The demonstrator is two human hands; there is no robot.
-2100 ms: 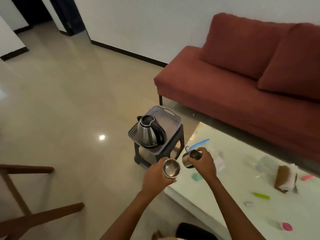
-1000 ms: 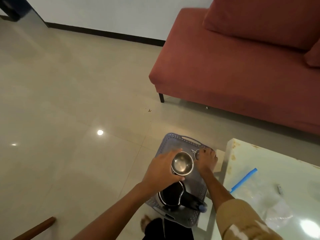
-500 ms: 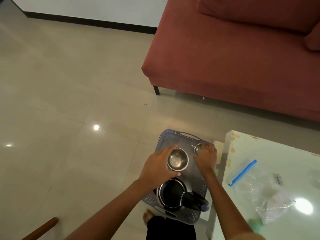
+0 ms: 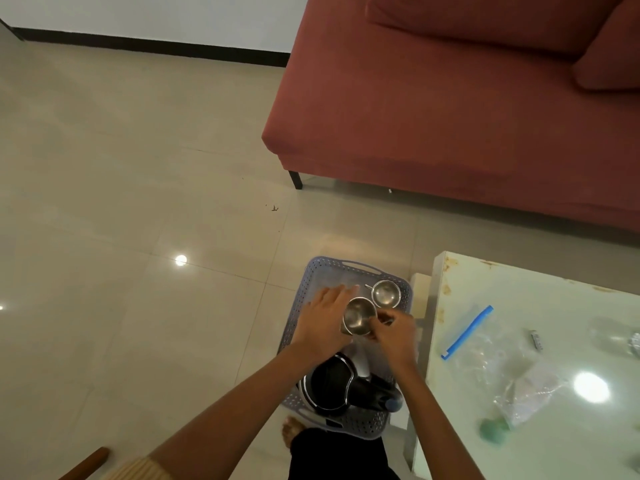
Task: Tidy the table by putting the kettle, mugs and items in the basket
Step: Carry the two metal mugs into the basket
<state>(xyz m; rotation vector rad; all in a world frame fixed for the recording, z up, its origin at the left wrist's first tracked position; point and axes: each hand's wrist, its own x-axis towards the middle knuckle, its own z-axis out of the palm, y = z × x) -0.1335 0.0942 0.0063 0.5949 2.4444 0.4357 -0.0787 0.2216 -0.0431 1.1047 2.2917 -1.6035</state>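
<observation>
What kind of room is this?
Most likely a living room in a home: a red sofa stands on a tiled floor, with a low white table nearby and a kettle in a basket.

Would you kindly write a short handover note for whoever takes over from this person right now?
Left hand: open, fingers straight beside the near mug.
Right hand: pinches that mug's handle.
In the basket: kettle; far mug, standing free; near mug, not yet released.
Done: kettle and one mug stowed.
Left: let go of the near mug, then fetch the zip bag, the green item and the other bits from the table.
</observation>
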